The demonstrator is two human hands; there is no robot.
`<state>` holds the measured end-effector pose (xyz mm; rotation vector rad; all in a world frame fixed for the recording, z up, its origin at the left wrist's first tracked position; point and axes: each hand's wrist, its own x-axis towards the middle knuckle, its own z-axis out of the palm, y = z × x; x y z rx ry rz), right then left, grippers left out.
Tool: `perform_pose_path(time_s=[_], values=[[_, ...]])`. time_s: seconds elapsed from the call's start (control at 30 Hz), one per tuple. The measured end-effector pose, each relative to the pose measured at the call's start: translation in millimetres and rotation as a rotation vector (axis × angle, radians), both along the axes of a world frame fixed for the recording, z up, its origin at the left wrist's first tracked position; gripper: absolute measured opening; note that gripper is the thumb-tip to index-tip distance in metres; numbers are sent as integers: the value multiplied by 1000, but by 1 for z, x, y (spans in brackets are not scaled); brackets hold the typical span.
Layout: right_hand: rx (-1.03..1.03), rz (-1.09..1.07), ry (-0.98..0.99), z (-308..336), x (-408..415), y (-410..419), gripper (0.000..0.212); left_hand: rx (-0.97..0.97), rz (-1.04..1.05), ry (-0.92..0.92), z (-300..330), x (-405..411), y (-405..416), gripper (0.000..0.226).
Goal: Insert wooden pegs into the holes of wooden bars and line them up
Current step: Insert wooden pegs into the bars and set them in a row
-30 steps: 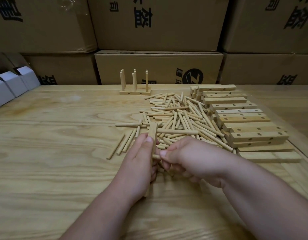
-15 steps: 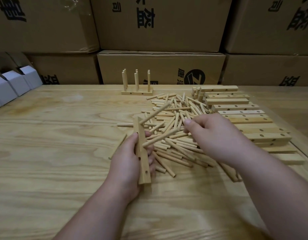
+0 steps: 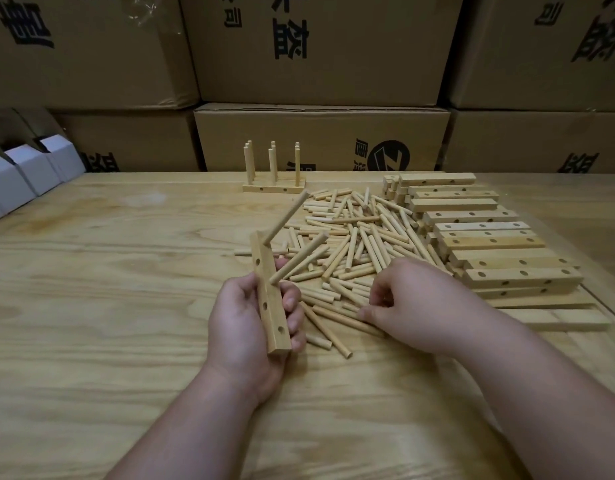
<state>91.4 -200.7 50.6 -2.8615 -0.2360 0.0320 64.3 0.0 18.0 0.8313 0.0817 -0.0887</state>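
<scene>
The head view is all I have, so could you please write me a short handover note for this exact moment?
Left hand: shut on the wooden bar, held upright, two pegs already seated in it.
Right hand: fingers curled down on the loose peg pile, seemingly picking one; a firm grip cannot be confirmed.
Done: finished bars with upright pegs stand at the table's far edge.
Left: fill this bar's open holes, line it up there, then work through the stacked bars on the right.

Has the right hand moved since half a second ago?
Yes. The right hand has come back toward the person and down onto the near edge of the peg pile, farther from the stacked bars it was reaching beside.
</scene>
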Motion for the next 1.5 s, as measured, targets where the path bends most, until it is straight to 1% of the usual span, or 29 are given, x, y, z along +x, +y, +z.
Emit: perform_pose_path(time_s=[0.1, 0.17, 0.23, 0.3, 0.37, 0.43, 0.8, 0.9, 0.97, 1.07, 1.2, 1.33, 1.4, 1.5], values=[[63, 26, -71, 4, -1, 2, 23, 26, 14, 11, -1, 1, -2, 33], [169, 78, -89, 13, -6, 2, 19, 35, 25, 11, -2, 2, -3, 36], [298, 176, -32, 24, -13, 5, 14, 35, 41, 12, -2, 3, -3, 36], [379, 295, 65, 34, -22, 10, 8, 31, 62, 19, -3, 3, -4, 36], [367, 383, 111, 38, -29, 15, 6, 27, 74, 13, -3, 4, -4, 36], [330, 429, 100, 39, -32, 19, 5, 18, 82, 13, -2, 4, -4, 36], [344, 411, 85, 34, -29, 16, 3, 19, 56, 10, -1, 3, -3, 32], [341, 426, 38, 35, -30, 17, 1, 49, 59, 7, -1, 2, -4, 34], [321, 436, -5, 36, -31, 18, 5, 86, 67, 4, -1, 2, -5, 37], [335, 454, -14, 35, -34, 23, 8, 108, 80, 8, -2, 2, -6, 38], [307, 461, -72, 31, -36, 29, 6, 88, 90, 15, -3, 1, -5, 35], [248, 449, -111, 25, -37, 34, 17, 94, 77, 10, -5, 1, -4, 33], [301, 416, -97, 20, -35, 35, 19, 49, 87, 9, -4, 1, -2, 31], [438, 363, -53, 14, -32, 34, 12, -29, 102, 4, -3, 2, 0, 33]])
